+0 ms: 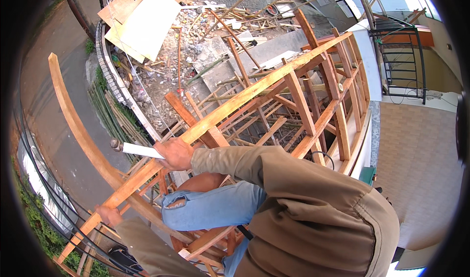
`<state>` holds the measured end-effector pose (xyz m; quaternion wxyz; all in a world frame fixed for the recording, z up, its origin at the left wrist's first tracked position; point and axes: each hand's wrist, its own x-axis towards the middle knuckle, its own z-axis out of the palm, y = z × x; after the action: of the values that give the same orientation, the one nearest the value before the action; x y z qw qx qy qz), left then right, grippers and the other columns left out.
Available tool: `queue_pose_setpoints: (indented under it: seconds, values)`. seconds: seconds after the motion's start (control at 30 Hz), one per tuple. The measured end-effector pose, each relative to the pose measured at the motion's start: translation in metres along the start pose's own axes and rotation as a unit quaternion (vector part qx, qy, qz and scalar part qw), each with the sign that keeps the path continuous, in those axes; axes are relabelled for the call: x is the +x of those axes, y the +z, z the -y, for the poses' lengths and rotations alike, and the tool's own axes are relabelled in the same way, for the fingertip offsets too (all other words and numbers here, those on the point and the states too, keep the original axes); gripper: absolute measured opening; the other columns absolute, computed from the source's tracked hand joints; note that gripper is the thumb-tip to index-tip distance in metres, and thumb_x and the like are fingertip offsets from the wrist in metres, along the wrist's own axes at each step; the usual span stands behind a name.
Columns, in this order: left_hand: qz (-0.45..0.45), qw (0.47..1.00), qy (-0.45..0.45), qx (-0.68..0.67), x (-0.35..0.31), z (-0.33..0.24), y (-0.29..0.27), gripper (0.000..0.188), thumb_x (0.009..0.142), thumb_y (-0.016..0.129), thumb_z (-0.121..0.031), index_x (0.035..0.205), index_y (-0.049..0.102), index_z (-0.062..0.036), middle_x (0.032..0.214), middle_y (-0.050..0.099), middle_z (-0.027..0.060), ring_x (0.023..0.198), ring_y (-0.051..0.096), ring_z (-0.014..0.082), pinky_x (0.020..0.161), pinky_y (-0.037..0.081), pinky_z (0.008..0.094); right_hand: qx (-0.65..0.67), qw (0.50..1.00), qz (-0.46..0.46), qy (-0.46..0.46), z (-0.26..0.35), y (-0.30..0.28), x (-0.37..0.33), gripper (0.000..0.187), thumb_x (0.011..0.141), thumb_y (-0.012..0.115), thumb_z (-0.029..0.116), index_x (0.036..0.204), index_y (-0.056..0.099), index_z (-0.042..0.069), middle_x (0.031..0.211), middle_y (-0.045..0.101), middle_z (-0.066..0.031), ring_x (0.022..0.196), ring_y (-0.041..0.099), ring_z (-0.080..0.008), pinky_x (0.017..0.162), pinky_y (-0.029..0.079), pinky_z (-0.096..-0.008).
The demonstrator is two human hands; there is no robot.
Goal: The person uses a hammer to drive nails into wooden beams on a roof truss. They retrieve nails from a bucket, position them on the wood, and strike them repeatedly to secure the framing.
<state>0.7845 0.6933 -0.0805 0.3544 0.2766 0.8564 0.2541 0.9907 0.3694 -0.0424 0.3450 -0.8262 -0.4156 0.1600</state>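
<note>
My right hand [176,153] is closed round the white handle of a hammer [139,150]. The dark hammer head points left, above a long wooden beam [235,99] that runs diagonally from lower left to upper right. Lower along that beam, my left hand [108,215] grips its edge, with part of the fingers hidden. A second long timber [78,118] crosses the beam between my hands and sticks out over the road. Short wooden uprights [299,103] join the long beam to a lower rail on the right. My jeans-clad leg [210,206] is bent among the timbers.
Far below lies rubble [196,47] with pale boards [147,20] and bamboo poles [115,105] beside a curved wall. Black cables [49,189] sweep past at the lower left. A tiled surface [411,169] and a black metal frame [404,64] are on the right.
</note>
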Motion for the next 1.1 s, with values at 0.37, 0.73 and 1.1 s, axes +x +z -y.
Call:
queue_pose_setpoints:
  seconds: [0.37,0.73,1.1]
  values:
    - [-0.024,0.999,-0.007,0.03,0.033,0.009,0.015,0.06,0.084,0.064,-0.04,0.104,0.056,0.016,0.093,0.064,0.0167,0.064,0.062,0.0234,0.049,0.049,0.0369,0.009,0.999,0.015,0.04,0.004,-0.003,0.002,0.03,0.085,0.068,0.023,0.098,0.049,0.005,0.064,0.061,-0.0176,0.064,0.063,-0.0421,0.061,0.049,-0.0525]
    - [-0.002,1.0,0.01,-0.03,0.028,0.01,0.014,0.047,0.082,0.065,-0.033,0.094,0.053,0.0106,0.08,0.054,0.0122,0.05,0.047,0.0169,0.037,0.032,0.034,-0.009,0.998,0.048,0.043,0.001,-0.002,0.005,0.033,0.089,0.066,0.024,0.106,0.046,0.005,0.068,0.063,-0.0193,0.065,0.064,-0.0438,0.061,0.048,-0.055]
    - [0.043,0.998,0.01,-0.034,-0.005,-0.001,0.003,0.069,0.086,0.069,-0.026,0.118,0.04,0.0274,0.117,0.059,0.0284,0.1,0.067,0.0401,0.077,0.062,0.0528,-0.022,0.999,0.031,0.026,-0.002,-0.001,0.003,0.033,0.088,0.067,0.024,0.105,0.046,0.004,0.069,0.063,-0.0193,0.063,0.063,-0.0443,0.059,0.047,-0.0544]
